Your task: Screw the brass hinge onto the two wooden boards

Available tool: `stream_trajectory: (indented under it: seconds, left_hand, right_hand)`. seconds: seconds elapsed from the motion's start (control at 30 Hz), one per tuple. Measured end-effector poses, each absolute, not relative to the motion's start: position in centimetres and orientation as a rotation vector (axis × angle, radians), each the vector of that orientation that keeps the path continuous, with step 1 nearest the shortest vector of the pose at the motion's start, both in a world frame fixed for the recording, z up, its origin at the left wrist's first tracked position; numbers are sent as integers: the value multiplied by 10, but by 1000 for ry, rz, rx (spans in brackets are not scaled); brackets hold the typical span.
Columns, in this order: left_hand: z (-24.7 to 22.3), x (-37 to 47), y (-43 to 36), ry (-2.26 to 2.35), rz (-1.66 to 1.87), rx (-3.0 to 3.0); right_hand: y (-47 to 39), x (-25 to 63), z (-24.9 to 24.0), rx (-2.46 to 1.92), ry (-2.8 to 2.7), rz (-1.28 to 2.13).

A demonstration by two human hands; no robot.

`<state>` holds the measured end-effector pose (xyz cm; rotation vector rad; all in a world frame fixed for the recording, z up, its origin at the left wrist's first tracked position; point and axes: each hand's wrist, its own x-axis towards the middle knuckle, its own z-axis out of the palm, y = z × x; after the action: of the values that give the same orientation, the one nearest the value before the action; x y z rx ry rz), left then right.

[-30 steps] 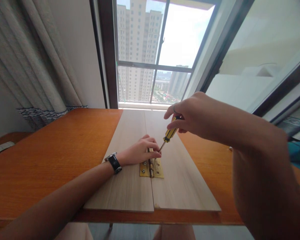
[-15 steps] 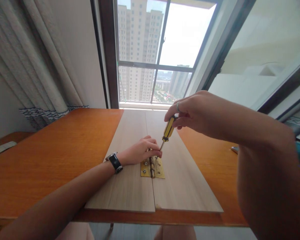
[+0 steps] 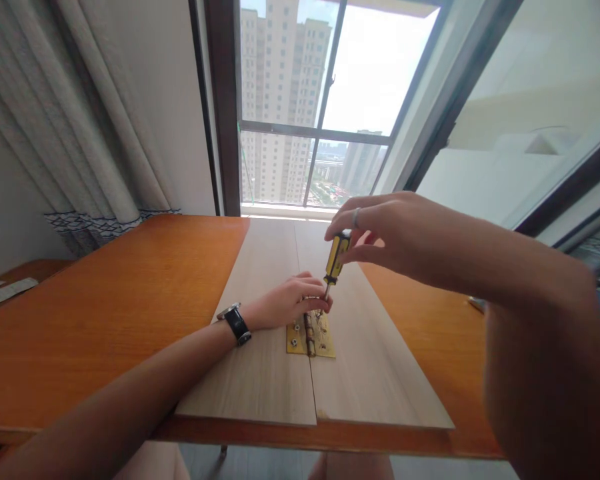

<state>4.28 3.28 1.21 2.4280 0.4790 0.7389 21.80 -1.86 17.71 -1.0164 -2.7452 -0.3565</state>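
Nearest you, the hinge [image 3: 311, 337] lies across the seam betw. two boards [image 3: 375, 373], w/ screws [image 3: 295, 342] in its L leaf; your L hand [image 3: 294, 300] covers its far end, fingertips bunched at the tip of the driver [image 3: 335, 257], tho can't tell if they pinch its shaft or just rest beside it. Your R hand [image 3: 387, 223] pinches the handle, which stands more upright than a moment ago, so it's prob. squarer to the hinge, but your L fingers block the view of the tip. Table [image 3: 180, 267] shows either side, w/ curtain [image 3: 90, 120] and window [image 3: 360, 80] beyond, both well apart from your work.
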Motion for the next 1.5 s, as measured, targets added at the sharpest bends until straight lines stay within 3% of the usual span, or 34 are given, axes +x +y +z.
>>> stream_trajectory:
  seconds: [0.13,0.53,0.87,1.23,1.5]
  left_hand:
    - [12,43,32,473,726,2438]
    - [11,46,31,510,733,2487]
    - [8,46,32,529,675,2491]
    - [10,44,33,544,631,2499]
    - [7,44,34,560,630,2497]
  right_hand:
    - [-22,217,180,-925,-2769,-297]
    - [-15,217,176,-1322,-2657,-484]
    - [-16,227,180,-928,-2752,-432]
    - [-12,228,177,-1349,-2647,-535]
    - [-12,232,173,-962,-2778,-371]
